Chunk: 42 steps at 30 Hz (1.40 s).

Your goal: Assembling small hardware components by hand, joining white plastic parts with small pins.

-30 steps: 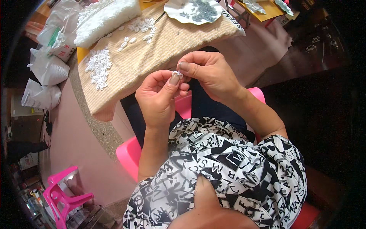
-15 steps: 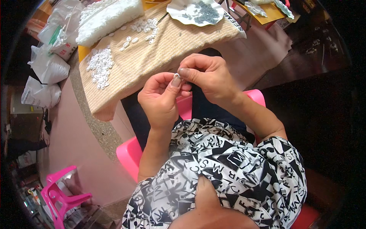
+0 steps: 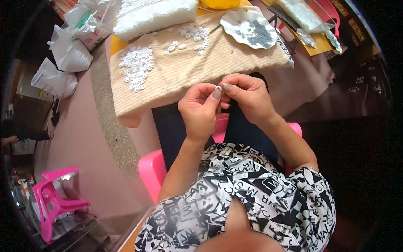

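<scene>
Head view is showing both hands meeting just below the near edge of the counter (image 3: 201,90). The left hand (image 3: 200,110) is curling shut, thumb and forefinger pinching a tiny white piece (image 3: 218,88), and the right hand (image 3: 248,97) is closing on the same piece from the other side, fingertips touching it. Compared with a second ago, the hands are sitting in much the same place and grip; only the fingers are shifting a little, so I judge the fiddly work on this one piece is carrying on, not finishing.

Beyond the hands, a beige cloth (image 3: 176,75) is covering the counter. A heap of small white pieces (image 3: 136,67) is lying on its left part, and a looser scatter (image 3: 194,35) is lying farther back. A white dish (image 3: 249,27) with small grey bits is sitting at the right rear. A large white bag (image 3: 153,14) is resting along the back. Below, the person is sitting on a pink stool (image 3: 153,168), and white sacks (image 3: 63,63) are standing on the floor to the left.
</scene>
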### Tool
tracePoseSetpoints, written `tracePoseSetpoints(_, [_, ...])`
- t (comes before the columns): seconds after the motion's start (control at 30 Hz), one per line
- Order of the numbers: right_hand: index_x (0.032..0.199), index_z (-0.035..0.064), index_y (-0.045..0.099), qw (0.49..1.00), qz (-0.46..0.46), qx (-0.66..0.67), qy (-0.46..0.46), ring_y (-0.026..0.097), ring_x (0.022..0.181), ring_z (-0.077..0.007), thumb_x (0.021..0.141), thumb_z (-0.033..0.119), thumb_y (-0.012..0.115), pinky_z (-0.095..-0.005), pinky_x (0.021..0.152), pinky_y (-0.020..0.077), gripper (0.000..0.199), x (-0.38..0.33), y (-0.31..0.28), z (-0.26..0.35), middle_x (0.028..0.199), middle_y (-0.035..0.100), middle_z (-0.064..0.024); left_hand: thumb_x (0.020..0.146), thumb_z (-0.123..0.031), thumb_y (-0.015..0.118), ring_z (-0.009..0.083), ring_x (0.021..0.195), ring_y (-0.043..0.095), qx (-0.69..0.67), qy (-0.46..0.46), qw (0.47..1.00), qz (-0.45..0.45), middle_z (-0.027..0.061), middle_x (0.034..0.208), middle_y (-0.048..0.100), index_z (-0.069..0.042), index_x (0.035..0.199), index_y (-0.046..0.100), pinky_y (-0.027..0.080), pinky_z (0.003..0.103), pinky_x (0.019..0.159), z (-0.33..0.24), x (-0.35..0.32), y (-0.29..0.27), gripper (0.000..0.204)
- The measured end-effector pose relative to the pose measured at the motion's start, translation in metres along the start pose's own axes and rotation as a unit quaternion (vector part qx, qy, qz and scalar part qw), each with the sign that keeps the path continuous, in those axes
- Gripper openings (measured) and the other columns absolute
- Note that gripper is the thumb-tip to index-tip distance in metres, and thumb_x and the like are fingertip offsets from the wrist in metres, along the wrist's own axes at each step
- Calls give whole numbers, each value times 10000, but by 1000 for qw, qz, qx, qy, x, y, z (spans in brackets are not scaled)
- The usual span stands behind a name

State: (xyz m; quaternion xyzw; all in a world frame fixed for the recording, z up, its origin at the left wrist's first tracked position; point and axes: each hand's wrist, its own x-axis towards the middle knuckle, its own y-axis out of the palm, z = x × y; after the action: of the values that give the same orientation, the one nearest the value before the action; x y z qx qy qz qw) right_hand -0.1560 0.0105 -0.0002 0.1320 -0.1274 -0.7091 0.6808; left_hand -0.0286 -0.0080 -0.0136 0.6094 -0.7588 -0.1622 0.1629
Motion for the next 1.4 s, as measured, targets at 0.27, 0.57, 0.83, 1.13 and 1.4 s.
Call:
tracePoseSetpoints(0.27, [998,-22,593,892,42,-440,-92,586,786,-143,818,160,544,-254,685,454,261,96,-1,22,834,630,-101,799,9,548,179,616,591,-149,66,985,-53,112,746,597,-5,874,537,486,245,525,-14,31,-52,77])
tracePoseSetpoints(0.57, [755,37,629,709,115,-661,-217,580,747,-337,673,104,541,-397,665,454,138,226,24,-44,779,602,-178,789,24,550,181,617,579,-184,57,979,-74,119,752,591,-17,888,543,477,240,528,-22,38,-73,107])
tracePoseSetpoints(0.83, [774,37,627,782,92,-576,-220,579,694,-290,687,112,593,-368,620,448,120,203,33,-24,738,592,-166,788,16,556,171,610,571,-179,12,981,-79,115,757,587,-6,883,538,461,227,517,-18,37,-68,99])
tracePoseSetpoints(1.13, [959,-40,533,976,91,152,127,584,678,-119,808,43,557,-177,550,477,173,63,11,9,809,594,-97,807,7,529,172,658,554,-148,2,989,4,120,802,574,36,1003,531,447,225,555,-25,20,-34,198])
tracePoseSetpoints(1.4, [919,-52,558,990,44,116,67,580,633,-128,795,61,567,-210,578,481,168,-4,18,23,781,603,-102,800,18,542,169,644,590,-142,16,987,69,134,786,600,59,960,548,489,230,535,-25,3,-19,165])
